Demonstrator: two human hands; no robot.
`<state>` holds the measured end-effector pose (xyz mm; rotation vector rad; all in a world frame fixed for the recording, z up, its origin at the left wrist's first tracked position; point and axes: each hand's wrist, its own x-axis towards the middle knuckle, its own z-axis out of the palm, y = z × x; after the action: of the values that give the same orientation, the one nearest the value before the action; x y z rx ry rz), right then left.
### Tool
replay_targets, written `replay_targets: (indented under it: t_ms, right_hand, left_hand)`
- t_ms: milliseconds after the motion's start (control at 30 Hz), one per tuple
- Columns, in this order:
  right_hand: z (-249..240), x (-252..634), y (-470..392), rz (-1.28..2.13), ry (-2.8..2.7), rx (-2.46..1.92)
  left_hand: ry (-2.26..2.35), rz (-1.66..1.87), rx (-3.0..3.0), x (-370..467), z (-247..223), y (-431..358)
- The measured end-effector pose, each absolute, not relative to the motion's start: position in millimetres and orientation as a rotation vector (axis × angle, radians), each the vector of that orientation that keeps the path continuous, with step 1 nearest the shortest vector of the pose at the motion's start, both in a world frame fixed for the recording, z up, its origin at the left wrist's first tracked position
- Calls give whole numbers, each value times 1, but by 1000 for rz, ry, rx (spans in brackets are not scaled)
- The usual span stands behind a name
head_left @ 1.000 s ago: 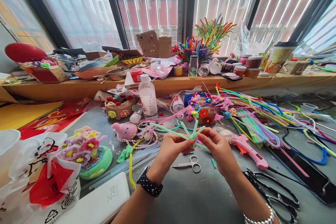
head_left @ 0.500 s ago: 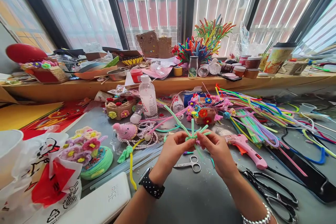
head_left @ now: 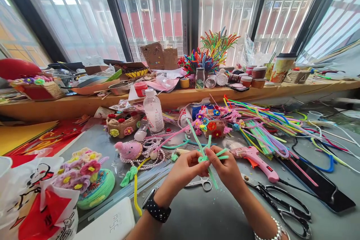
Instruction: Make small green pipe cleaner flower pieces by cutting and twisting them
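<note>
Pinching a knot of mint-green stems (head_left: pixel 209 156) between them, both hands meet above the desk (head_left: pixel 202 213) near its front edge. The left hand (head_left: pixel 184 170) has its grip pressed shut on the left side of the knot, thumb and forefinger closed on the stems; the right hand (head_left: pixel 226 168) pinches the same knot from the right. Short green ends fan out above the fingers, one long end slants up and left toward the bottle (head_left: pixel 153 111), and another points down between the wrists.

A second ago the long stem lay nearly flat, stretching left across the work; half a second ago it had swung up steeply, and now it stands steep again with a new tail hanging below the hands. The hands have also drawn a little closer to the body. Judging by that, the stem is being wound round the centre of the bundle, and the wrap looks partly made, not finished.

Small scissors (head_left: pixel 201 183) lie on the desk just under the hands. A pink glue gun (head_left: pixel 257 159) rests to the right, and big black scissors (head_left: pixel 284 204) lie toward the front right corner. Loose coloured stems (head_left: pixel 261 123) are heaped further back on the right
</note>
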<state>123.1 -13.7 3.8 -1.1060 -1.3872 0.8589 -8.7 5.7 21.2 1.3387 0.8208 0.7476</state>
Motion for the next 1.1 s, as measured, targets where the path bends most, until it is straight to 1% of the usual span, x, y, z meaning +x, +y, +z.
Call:
replay_targets:
  t_ms: [300,367,467,567,667,833,1000,1100]
  right_hand:
    - [2,126,-15,1007,-1421,-1056]
    - [2,124,-17,1146,-1329,-1014]
    - [2,118,-18,1422,-1137,-821]
    - [3,113,-19,1538,-987,-711]
    - [5,113,-19,1519,-993,-765]
    - [8,119,-16,1337,-1078,-974]
    - [9,121,-14,1377,-1051,-992]
    - [7,123,-13,1405,-1009,-936]
  left_hand:
    - [738,674,1441,-11,24,2]
    - [711,670,1475,-13,26,0]
    - [677,694,1497,-14,28,-2]
    - [670,705,1487,-15,29,-2]
    - [671,690,1475,-15,28,-1]
    - [765,747,1451,-13,26,4]
    - [813,721,1303,-13,25,8]
    - [845,799,1080,-14,26,8]
